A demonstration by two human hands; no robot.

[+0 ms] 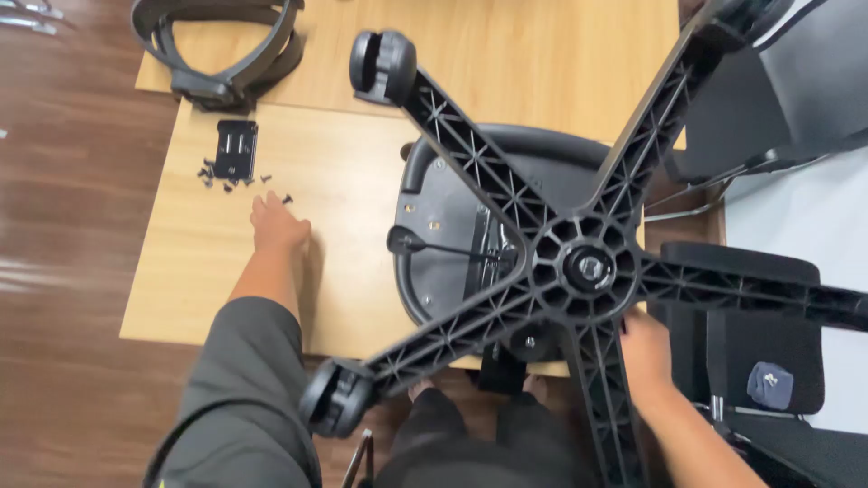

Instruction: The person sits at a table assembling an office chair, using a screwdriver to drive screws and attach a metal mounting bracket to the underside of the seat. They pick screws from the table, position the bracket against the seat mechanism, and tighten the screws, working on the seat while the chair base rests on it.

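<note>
Black ribbed plastic five-spoke chair base (588, 267) stands inverted over its seat on the wooden board (208, 289), braced by the right hand (644, 348) resting unclenched on a spoke, while the left hand (278, 228), fingers spread and grasping nothing, reaches left of the base toward the small black screws (237, 183), which judgement marks as fastener collection.

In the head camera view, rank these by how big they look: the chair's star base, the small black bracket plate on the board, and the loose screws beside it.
1. Star base: by far the largest, though it sits closest to the camera, which exaggerates it.
2. Black bracket plate.
3. Loose screws: tiny; the left hand reaches toward them.
</note>
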